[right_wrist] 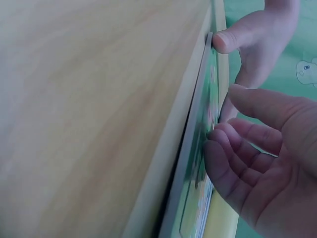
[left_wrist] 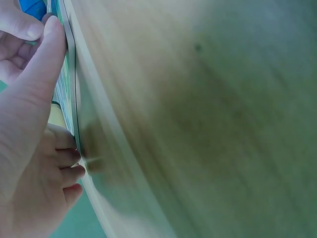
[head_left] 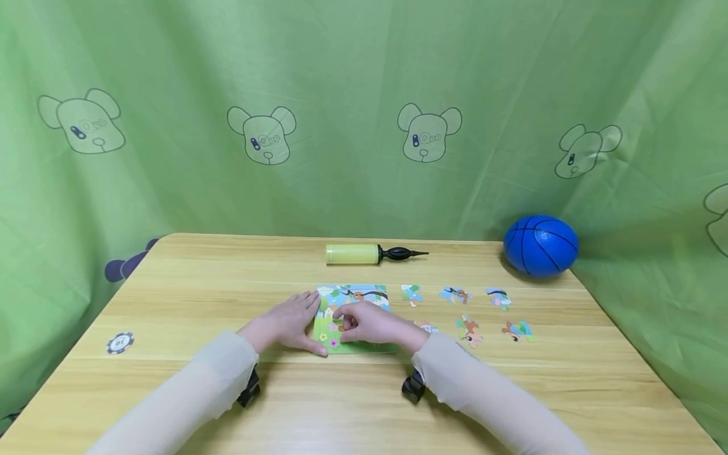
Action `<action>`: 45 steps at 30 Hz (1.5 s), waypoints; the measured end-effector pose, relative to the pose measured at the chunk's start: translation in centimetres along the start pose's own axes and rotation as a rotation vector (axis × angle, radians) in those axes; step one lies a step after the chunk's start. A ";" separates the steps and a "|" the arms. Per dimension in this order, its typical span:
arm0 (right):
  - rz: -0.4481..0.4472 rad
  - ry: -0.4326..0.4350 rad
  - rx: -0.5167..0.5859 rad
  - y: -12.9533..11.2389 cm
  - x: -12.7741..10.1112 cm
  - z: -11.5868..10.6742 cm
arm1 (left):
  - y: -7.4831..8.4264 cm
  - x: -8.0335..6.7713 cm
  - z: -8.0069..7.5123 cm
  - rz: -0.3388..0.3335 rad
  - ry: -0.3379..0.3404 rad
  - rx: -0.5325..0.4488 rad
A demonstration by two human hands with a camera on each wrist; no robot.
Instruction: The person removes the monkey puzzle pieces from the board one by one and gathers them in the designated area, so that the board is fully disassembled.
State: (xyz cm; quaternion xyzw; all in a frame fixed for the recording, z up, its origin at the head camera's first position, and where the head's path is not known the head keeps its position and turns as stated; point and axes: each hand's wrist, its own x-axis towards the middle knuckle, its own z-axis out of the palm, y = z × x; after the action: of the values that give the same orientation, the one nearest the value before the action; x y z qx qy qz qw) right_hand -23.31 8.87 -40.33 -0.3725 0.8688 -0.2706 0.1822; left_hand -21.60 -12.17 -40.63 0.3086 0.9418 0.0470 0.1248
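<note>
Head view: puzzle board (head_left: 354,316) flat at table (head_left: 199,303) centre, left hand (head_left: 287,323) at its 9 o'clock edge, fingers fairly straight, thumb along the near corner. Right hand (head_left: 370,323) on the board's middle, fingertips curled down; whether pinching a piece, cannot tell. Loose puzzle pieces (head_left: 469,330) at 3 o'clock, well apart. Yellow pump (head_left: 372,254) at 12 o'clock, blue ball (head_left: 540,246) at 2 o'clock, poker chip (head_left: 120,342) at 9 o'clock.

Left wrist view: thumb pressed along the board's edge (left_wrist: 71,94), the other hand's curled fingers (left_wrist: 67,171) beside.

Right wrist view: bent fingers (right_wrist: 223,158) touching the board face (right_wrist: 200,148); left thumb (right_wrist: 233,38) on its rim.
</note>
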 end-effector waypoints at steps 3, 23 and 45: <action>0.019 -0.002 -0.043 -0.3 0.3 0.3 | 0.0 0.0 -0.1 0.004 -0.009 -0.004; 0.053 -0.010 -0.144 -0.9 0.7 0.7 | 0.2 0.0 -0.2 0.000 -0.014 0.001; -0.003 0.096 0.174 0.0 0.2 0.4 | 0.2 -0.1 -0.1 0.001 -0.001 0.003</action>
State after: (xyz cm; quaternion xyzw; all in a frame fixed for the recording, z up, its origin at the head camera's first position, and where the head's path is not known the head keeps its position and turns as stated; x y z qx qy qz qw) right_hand -23.25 8.58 -40.66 -0.3433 0.8492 -0.3628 0.1717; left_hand -21.42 -12.03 -40.49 0.3092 0.9417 0.0455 0.1247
